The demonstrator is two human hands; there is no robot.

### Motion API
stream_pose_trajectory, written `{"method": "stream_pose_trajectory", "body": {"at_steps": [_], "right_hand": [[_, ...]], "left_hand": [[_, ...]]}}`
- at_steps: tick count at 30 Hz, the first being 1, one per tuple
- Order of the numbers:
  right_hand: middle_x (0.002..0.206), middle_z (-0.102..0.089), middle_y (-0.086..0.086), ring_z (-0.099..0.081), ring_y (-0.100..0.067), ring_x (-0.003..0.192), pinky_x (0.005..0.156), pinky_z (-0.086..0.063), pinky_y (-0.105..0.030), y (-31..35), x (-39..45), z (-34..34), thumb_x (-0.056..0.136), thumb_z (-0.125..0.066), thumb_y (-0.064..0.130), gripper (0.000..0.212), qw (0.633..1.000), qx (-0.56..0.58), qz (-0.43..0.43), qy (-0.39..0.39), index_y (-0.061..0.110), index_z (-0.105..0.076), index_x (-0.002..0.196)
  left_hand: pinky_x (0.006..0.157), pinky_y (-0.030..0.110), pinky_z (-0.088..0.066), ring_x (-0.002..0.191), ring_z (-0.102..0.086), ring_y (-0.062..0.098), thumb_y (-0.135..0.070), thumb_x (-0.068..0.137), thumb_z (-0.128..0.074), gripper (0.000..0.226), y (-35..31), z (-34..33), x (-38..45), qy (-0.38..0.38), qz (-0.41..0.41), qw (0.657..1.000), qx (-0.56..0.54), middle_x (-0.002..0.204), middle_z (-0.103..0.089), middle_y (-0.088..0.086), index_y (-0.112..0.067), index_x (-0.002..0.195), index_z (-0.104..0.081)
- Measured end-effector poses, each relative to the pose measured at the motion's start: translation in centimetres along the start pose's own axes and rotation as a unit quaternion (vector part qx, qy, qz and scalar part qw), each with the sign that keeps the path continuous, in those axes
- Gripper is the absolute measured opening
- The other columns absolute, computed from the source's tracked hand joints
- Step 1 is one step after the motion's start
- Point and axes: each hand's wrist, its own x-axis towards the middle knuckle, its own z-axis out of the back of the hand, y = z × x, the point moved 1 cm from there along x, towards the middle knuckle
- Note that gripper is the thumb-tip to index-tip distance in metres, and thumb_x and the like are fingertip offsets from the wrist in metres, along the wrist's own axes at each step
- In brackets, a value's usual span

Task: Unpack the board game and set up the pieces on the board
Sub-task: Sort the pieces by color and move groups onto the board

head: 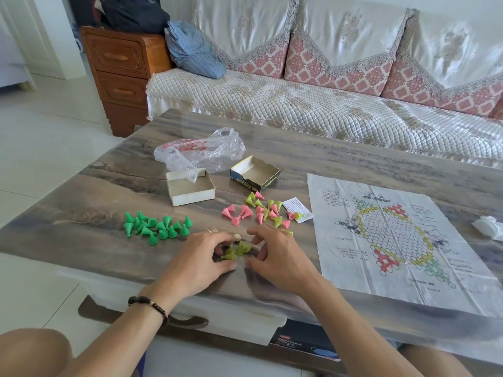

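Yellow-green cones (236,251) sit loosely pinched between the fingers of my left hand (200,263) and right hand (275,261), low centre, so one could roll off the table (109,213).

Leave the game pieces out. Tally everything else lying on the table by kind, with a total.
Open cardboard box halves: 2 (plain white one, blue-printed one)
Clear plastic bag: 1
Paper game board: 1
Small printed slip: 1
Crumpled white item at the right edge, kind unclear: 1
Total: 6
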Motion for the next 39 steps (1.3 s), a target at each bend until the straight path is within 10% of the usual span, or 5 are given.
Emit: {"method": "stream_pose_trajectory", "body": {"at_steps": [7,14,18,28,39], "right_hand": [[0.093,-0.068,-0.001,-0.06,-0.014,0.073,0.073,-0.05,-0.029,-2.8,-0.3,4.2,0.085,-0.055,-0.001,0.029,0.989,-0.021,-0.028,-0.144,0.014,-0.071,0.104],[0.102,-0.053,0.002,-0.054,-0.014,0.091,0.077,-0.038,-0.024,-4.7,1.0,5.6,0.09,-0.053,0.018,0.028,0.994,-0.077,-0.071,0.034,0.024,-0.071,0.11],[0.095,-0.063,-0.004,-0.056,-0.018,0.084,0.076,-0.046,-0.029,-4.9,1.4,5.4,0.074,-0.071,0.038,0.031,0.994,-0.088,-0.059,0.024,0.022,-0.073,0.101],[0.104,-0.069,-0.008,-0.061,-0.029,0.098,0.078,-0.051,-0.034,-5.6,3.1,5.5,0.076,-0.061,0.011,0.024,0.99,-0.12,-0.079,0.016,0.013,-0.069,0.099],[0.088,-0.071,-0.008,-0.062,-0.025,0.082,0.07,-0.051,-0.03,-6.5,3.8,6.5,0.078,-0.064,0.019,0.018,0.992,-0.071,-0.107,-0.01,0.01,-0.075,0.089]], "left_hand": [[0.068,0.016,-0.041,0.074,-0.055,-0.001,-0.037,0.08,-0.072,0.034,-1.9,0.2,1.1,-0.054,-0.042,0.998,0.008,0.086,-0.058,-0.016,-0.026,0.111,-0.068],[0.077,0.032,-0.049,0.1,-0.058,0.014,-0.032,0.083,-0.065,0.033,-6.1,-2.8,5.0,0.031,-0.08,0.992,0.091,0.108,-0.064,-0.009,-0.031,0.116,-0.063],[0.078,0.031,-0.048,0.098,-0.058,0.014,-0.021,0.082,-0.058,0.033,-6.2,-3.6,7.6,0.014,-0.052,0.993,0.105,0.105,-0.064,-0.01,-0.031,0.113,-0.063],[0.056,0.028,-0.031,0.095,-0.058,0.02,-0.018,0.084,-0.06,0.022,-6.9,-5.1,11.9,0.109,-0.072,0.969,0.208,0.102,-0.062,-0.003,-0.028,0.103,-0.067],[0.074,0.027,-0.045,0.091,-0.062,0.022,-0.008,0.079,-0.062,0.018,-6.5,-4.3,13.6,0.078,-0.096,0.979,0.161,0.089,-0.07,0.002,-0.019,0.091,-0.071]]}}
